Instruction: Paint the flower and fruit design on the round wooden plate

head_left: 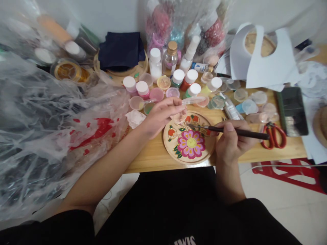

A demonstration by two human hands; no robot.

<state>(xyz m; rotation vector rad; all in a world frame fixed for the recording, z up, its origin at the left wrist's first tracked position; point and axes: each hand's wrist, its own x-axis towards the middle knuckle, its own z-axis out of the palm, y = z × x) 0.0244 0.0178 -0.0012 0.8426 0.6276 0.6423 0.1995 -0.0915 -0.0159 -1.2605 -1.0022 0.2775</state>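
My left hand (pixel 163 117) is closed on a small clear plastic cup (pixel 179 117), with what looks like its translucent lid (pixel 195 100) sticking out to the right. My right hand (pixel 231 141) grips a slim dark-handled tool (pixel 244 132). Its thin metal tip points left, close to the cup, above a round wooden plaque (pixel 170 151). On the plaque is a pink flower (pixel 191 143) with a yellow centre, gold outlines, green leaves and small orange fruits. Whether the tip touches the cup or the plaque, I cannot tell.
Behind the plaque stand several white-capped paint jars (pixel 193 90) and small cups (pixel 156 95). Red-handled pliers (pixel 273 136) and a black box (pixel 293 110) lie at the right. Clear plastic sheeting (pixel 51 136) covers the left. The table's front edge (pixel 148 166) is near my lap.
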